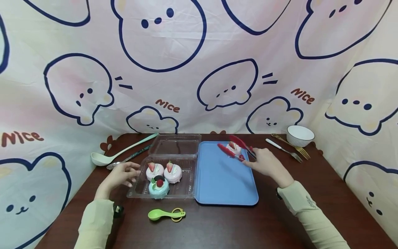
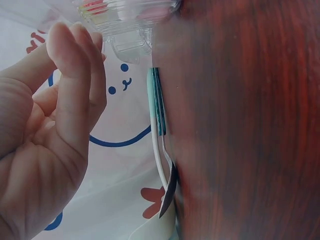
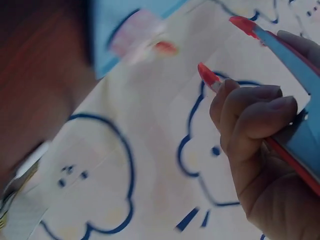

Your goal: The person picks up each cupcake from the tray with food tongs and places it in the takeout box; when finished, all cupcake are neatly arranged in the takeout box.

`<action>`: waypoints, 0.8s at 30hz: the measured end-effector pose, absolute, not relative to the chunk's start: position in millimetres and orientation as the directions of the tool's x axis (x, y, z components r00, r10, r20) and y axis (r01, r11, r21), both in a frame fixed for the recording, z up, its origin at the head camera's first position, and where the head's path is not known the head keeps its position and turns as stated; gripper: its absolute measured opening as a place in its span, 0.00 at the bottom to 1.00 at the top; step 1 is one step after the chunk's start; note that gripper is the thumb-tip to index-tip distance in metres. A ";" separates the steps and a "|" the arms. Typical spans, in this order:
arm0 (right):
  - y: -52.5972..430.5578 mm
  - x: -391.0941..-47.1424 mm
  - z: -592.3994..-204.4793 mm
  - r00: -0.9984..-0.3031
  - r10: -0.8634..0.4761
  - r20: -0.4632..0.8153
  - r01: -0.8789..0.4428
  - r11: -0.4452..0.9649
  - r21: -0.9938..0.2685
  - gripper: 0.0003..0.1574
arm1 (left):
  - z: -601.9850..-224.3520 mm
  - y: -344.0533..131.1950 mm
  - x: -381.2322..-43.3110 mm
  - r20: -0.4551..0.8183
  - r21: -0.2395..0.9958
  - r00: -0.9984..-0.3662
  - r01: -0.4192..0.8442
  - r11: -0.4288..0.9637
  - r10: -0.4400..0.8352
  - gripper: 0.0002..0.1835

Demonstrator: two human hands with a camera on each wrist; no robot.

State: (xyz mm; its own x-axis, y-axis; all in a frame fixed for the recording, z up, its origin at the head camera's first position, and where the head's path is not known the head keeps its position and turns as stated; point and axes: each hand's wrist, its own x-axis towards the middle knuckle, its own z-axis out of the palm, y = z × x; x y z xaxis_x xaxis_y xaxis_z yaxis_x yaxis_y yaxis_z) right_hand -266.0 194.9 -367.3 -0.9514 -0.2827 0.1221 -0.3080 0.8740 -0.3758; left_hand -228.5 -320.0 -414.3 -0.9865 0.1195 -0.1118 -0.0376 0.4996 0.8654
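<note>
My right hand (image 1: 267, 165) grips red-tipped tongs (image 1: 238, 142), their arms spread on either side of a pink cake with a strawberry (image 1: 235, 149) in the head view. That cake sits at the far end of a blue tray (image 1: 225, 183). In the right wrist view, the tong tips stand apart from the cake (image 3: 135, 36) with nothing between them. My left hand (image 1: 119, 176), fingers loosely bent, is at the left edge of a lidded clear plastic box (image 1: 186, 181). Two pink strawberry cakes (image 1: 174, 174) and a light-blue cake (image 1: 159, 190) stand inside the box.
A ladle (image 1: 104, 159) and a spoon with a teal handle (image 1: 136, 153) lie at the back left. Green measuring spoons (image 1: 161, 214) lie in front of the box. At the back right are a white bowl (image 1: 300, 135), a white-handled fork (image 1: 281, 148) and a gold fork (image 1: 300, 149).
</note>
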 end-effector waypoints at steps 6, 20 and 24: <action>218.7 -269.6 -378.5 -0.977 -0.199 0.074 -0.213 0.901 -0.378 0.40 | -416.2 -322.6 -229.4 -0.102 0.861 -0.987 -0.026 0.508 0.123 0.24; 222.1 -282.1 -404.8 -0.984 -0.177 -0.009 -0.157 0.895 -0.417 0.27 | -415.5 -321.4 -229.2 -0.103 0.859 -0.988 -0.029 0.511 0.116 0.24; 221.0 -283.2 -405.5 -0.984 -0.176 -0.009 -0.157 0.897 -0.413 0.27 | -416.2 -322.0 -229.5 -0.101 0.860 -0.989 -0.030 0.509 0.112 0.24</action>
